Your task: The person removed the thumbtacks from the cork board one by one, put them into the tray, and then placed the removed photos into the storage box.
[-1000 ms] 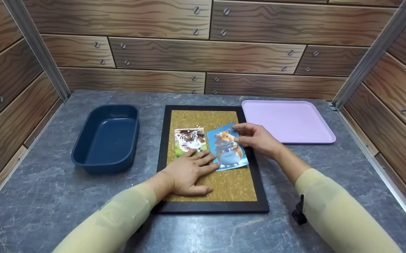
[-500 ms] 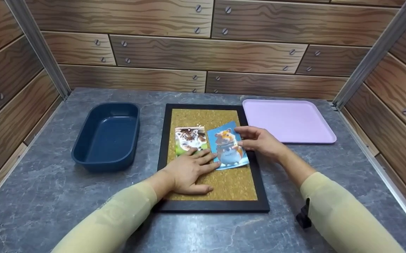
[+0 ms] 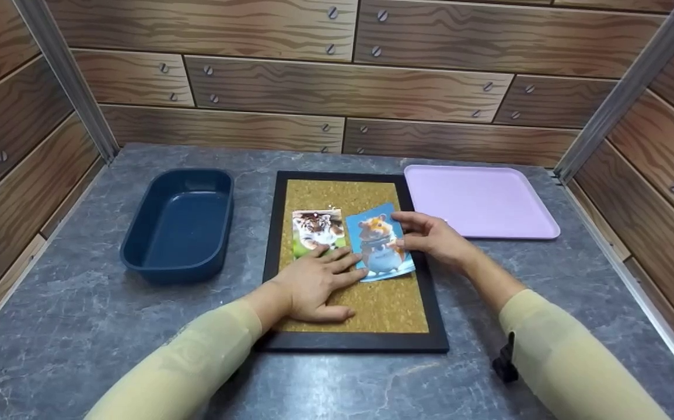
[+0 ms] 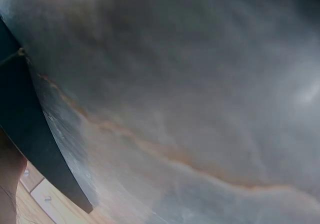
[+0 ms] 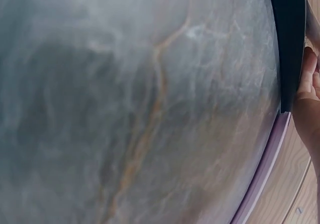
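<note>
On the corkboard (image 3: 386, 312), the left grip (image 3: 313, 286) lies spread flat over the tiger picture (image 3: 317, 228) while the right grip (image 3: 433, 236) pinches the tilted hamster picture (image 3: 379, 245) right of the corkboard's middle, and one shove into the left grip could crease it!

Left hand (image 3: 316, 286) lies splayed, right hand (image 3: 433, 236) bent.
</note>
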Tool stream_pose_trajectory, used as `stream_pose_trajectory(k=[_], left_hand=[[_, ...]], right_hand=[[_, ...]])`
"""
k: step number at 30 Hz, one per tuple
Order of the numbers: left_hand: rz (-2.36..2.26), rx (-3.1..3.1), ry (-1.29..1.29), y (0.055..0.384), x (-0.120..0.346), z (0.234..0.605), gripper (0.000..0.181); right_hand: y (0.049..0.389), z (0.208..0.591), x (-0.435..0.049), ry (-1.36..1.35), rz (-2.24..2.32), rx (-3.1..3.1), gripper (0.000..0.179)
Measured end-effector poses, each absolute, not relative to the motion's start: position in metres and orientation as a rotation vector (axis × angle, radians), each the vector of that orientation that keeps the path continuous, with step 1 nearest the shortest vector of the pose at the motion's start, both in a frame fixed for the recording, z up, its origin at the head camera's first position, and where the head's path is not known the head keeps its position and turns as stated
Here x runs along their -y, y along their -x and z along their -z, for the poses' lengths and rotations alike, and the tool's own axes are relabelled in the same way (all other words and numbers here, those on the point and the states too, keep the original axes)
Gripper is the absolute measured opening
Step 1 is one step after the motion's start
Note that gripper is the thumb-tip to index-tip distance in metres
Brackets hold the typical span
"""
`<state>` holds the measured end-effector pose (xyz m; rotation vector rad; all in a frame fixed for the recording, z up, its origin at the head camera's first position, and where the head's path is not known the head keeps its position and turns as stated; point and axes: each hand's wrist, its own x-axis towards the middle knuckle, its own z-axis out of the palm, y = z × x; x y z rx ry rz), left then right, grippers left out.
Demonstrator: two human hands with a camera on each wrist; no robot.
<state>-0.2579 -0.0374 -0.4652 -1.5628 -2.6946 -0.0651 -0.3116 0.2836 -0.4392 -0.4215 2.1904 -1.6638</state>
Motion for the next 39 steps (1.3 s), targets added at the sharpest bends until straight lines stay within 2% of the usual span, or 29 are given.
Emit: stream_pose_trajectory(k=[17, 39], left_hand=[[0.063, 2.699, 1.556, 0.2570, 0.0376, 0.4648, 0.083], [-0.002, 2.688, 1.554, 0.2559, 0.0367, 0.4629, 0.083]], right_hand=[[0.3111, 0.4449, -0.2840, 0.438, 1.698, -2.157, 0.074], [0.3110, 0.4464, -0.2852, 0.414, 1.678, -2.170, 0.076]])
